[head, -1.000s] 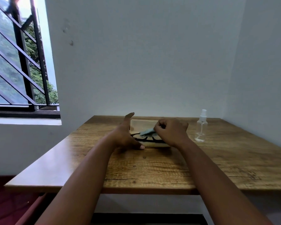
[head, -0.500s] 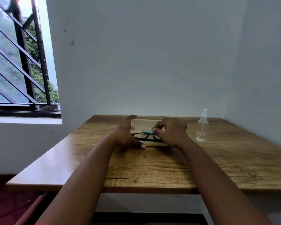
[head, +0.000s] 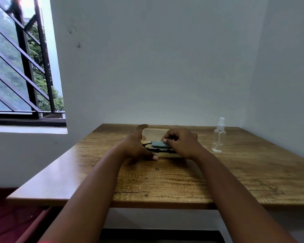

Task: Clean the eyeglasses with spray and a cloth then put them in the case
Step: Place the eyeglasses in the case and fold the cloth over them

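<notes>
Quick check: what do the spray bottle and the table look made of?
Spray bottle: clear plastic by the look, see-through body with a white pump top; glass can't be ruled out. Table: wood or wood-look laminate, matte brown grain with knots and a dark crack line.

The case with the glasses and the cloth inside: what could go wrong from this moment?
1. The cloth lies on the glasses in the open case, pinched by the right hand. If it stays bunched, the lid may not shut flat or may press on the lenses.
2. The left hand rests at the case's left end; closing the lid could pinch its thumb.
3. The bottle stands close to the right forearm and could be knocked over.
</notes>
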